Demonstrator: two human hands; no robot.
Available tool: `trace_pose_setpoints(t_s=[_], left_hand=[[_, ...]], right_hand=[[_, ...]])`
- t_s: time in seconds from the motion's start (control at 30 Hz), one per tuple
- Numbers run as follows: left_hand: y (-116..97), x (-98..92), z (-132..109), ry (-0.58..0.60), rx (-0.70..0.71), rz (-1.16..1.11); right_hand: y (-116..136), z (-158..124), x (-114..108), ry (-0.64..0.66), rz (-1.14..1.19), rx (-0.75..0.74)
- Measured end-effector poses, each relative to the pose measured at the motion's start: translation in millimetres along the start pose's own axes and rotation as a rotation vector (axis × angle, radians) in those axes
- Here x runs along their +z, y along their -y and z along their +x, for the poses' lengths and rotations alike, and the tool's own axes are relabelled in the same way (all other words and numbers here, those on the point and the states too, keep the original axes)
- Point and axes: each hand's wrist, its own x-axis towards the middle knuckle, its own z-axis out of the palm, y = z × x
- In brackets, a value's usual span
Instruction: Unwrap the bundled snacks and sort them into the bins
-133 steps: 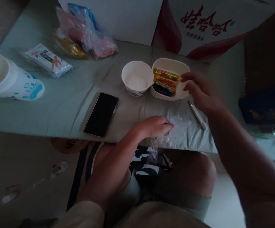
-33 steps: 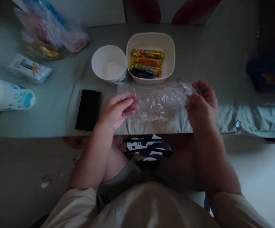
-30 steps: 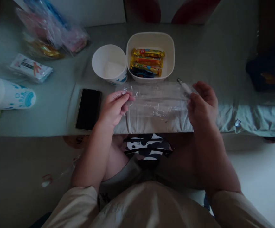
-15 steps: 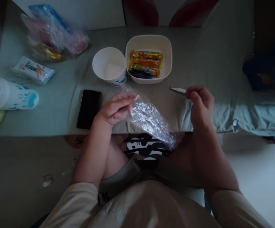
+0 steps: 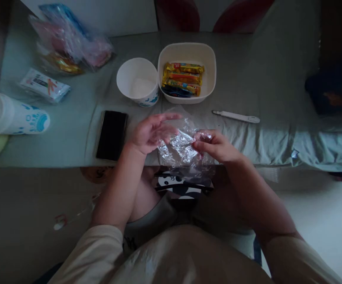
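A crinkled clear plastic bag (image 5: 178,152) hangs between my two hands at the front edge of the covered surface. My right hand (image 5: 216,146) is closed, pinching the bag's right side between thumb and fingers. My left hand (image 5: 156,133) has its fingers stretched apart over the bag's left part and seems to touch it. Beyond my right hand lies a slim white craft knife (image 5: 237,116), its dark tip pointing left. A white tub (image 5: 210,85) behind the bag holds several yellow-wrapped snack sticks (image 5: 184,78).
A white paper cup (image 5: 137,79) stands against the tub's left side. The black phone (image 5: 112,135) lies left of my left hand. Farther left are a white snack packet (image 5: 45,85), stacked paper cups (image 5: 26,117) and a pile of plastic packaging (image 5: 70,43). A panda-print item (image 5: 185,188) sits between my legs.
My right hand has put the craft knife down on the cloth and moved left to grip the bag. My left hand's fingers have gone from a pinch to spread, and the bag has shifted.
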Motion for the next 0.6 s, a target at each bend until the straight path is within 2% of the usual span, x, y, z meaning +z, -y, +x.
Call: trace_pose_setpoints(t_s=[0.17,0.3,0.4,0.47,0.6], left_hand=[[6,3.3,2,-0.077,0.174,-0.008],[20,11.6,9,-0.02,0.189,0.062],[29,17.7,13,0.041,0.085,0.101],[32,20.3,13,0.035,0.027,0.131],[29,21.3,9,-0.006,0.037,0.217]], right_hand=[[-13,5,-1,-0.219,0.008,-0.1],[-22,12,-2,-0.477,0.043,-0.211],[-26,13,-4,-0.516,0.057,-0.209],[-27,12,-7,-0.521,0.07,-0.177],[-31,10,-13,-0.578,0.012,-0.136]])
